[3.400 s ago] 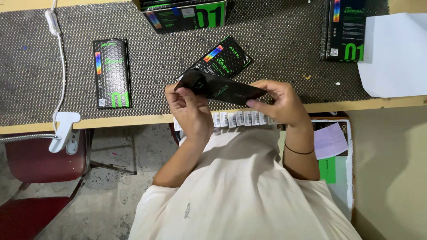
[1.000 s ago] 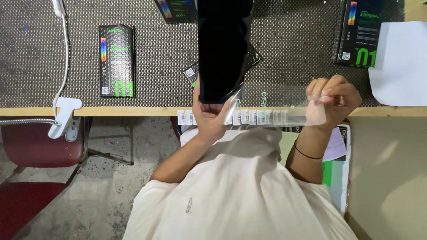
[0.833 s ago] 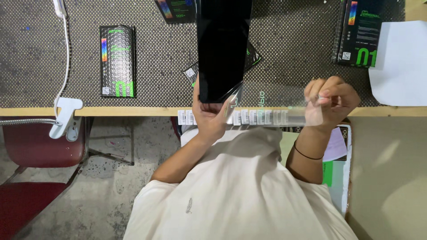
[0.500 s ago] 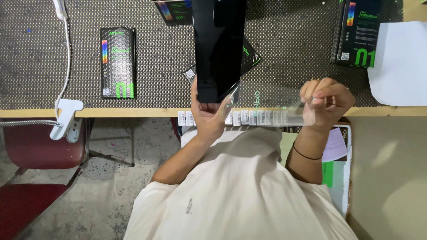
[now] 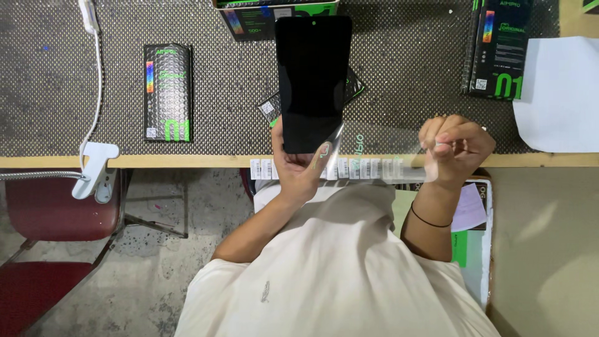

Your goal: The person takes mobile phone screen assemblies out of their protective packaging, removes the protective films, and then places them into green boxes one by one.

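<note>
My left hand (image 5: 298, 170) grips the lower end of a black glossy flat panel (image 5: 312, 81), shaped like a phone screen, and holds it upright over the dotted black mat (image 5: 399, 75). My right hand (image 5: 455, 145) pinches the end of a clear film (image 5: 374, 153). The film stretches from the panel's lower edge out to the right. A black and green sleeve pack (image 5: 355, 87) lies on the mat behind the panel, partly hidden by it.
A black box with green print (image 5: 167, 92) lies at the left, another (image 5: 499, 47) at the upper right, and an open box (image 5: 249, 15) at the top. White paper (image 5: 558, 93) lies at the right. A lamp clamp (image 5: 97, 170) grips the table edge. Label strips (image 5: 368, 168) hang there, and a red chair (image 5: 56, 212) stands below.
Earlier both hands held a black pack level. Now the left hand holds the panel upright, and the right hand has drawn the clear film off to the right and holds it taut.
</note>
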